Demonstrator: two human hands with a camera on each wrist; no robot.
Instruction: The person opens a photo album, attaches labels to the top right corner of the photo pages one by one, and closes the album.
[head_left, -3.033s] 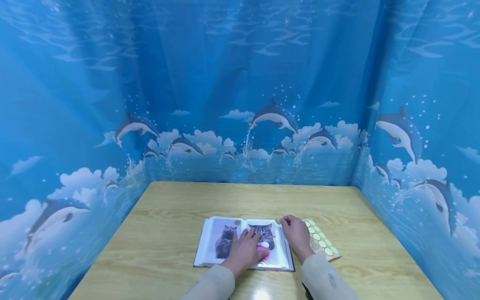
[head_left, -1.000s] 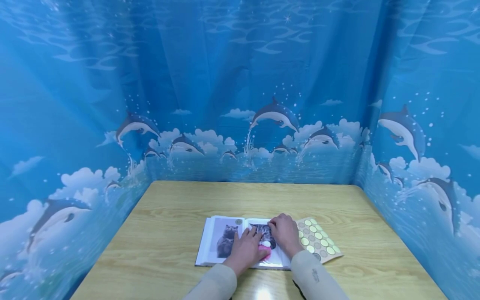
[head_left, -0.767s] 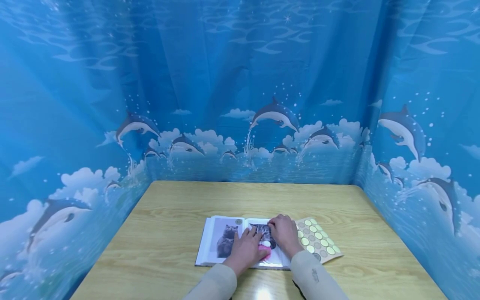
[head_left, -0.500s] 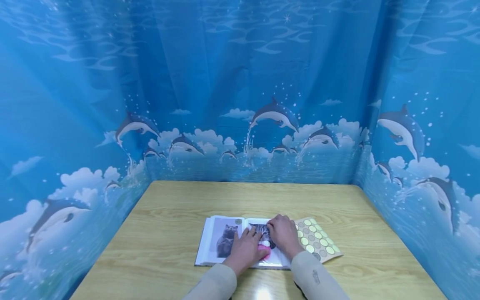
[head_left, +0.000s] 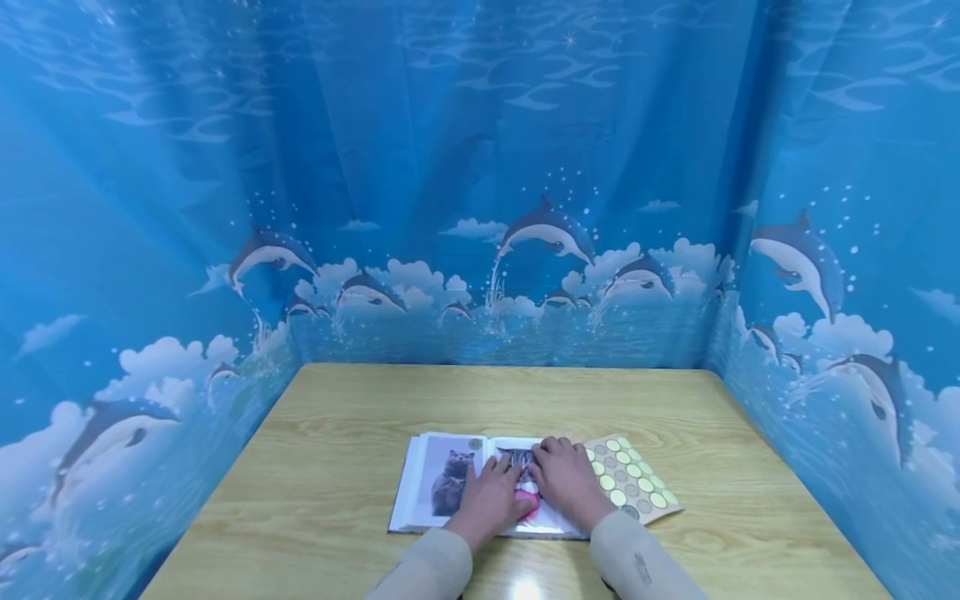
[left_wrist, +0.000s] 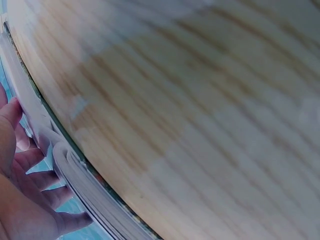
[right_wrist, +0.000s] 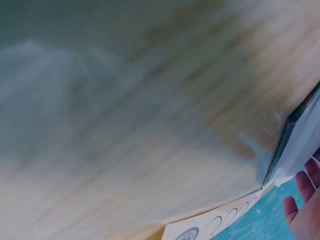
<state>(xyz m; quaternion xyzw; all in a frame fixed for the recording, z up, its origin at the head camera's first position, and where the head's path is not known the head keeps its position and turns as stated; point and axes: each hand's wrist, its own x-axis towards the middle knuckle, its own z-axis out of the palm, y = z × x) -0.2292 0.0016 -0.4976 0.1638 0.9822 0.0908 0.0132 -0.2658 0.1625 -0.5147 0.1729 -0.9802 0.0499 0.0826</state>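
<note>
An open photo album (head_left: 423, 487) lies on the wooden table (head_left: 352, 417), with a grey cat photo (head_left: 452, 481) on its left page. My left hand (head_left: 491, 493) rests flat across the album's middle, its fingers straight. My right hand (head_left: 567, 477) lies flat on the right page and covers most of a tabby cat photo (head_left: 519, 456). A pink patch (head_left: 527, 503) shows between the two hands. A small round sticker (head_left: 474, 445) sits near the top of the spine. In the left wrist view, fingers (left_wrist: 27, 197) lie beside the album's page edges (left_wrist: 75, 175).
A tan sticker sheet (head_left: 637, 483) with several pale green round stickers lies just right of the album, and its edge (right_wrist: 215, 226) shows in the right wrist view. Blue dolphin-print curtains (head_left: 480, 208) enclose the table on three sides.
My right hand has come from the album's top right corner onto the right page and now lies flatter. The left hand has stayed in place.
</note>
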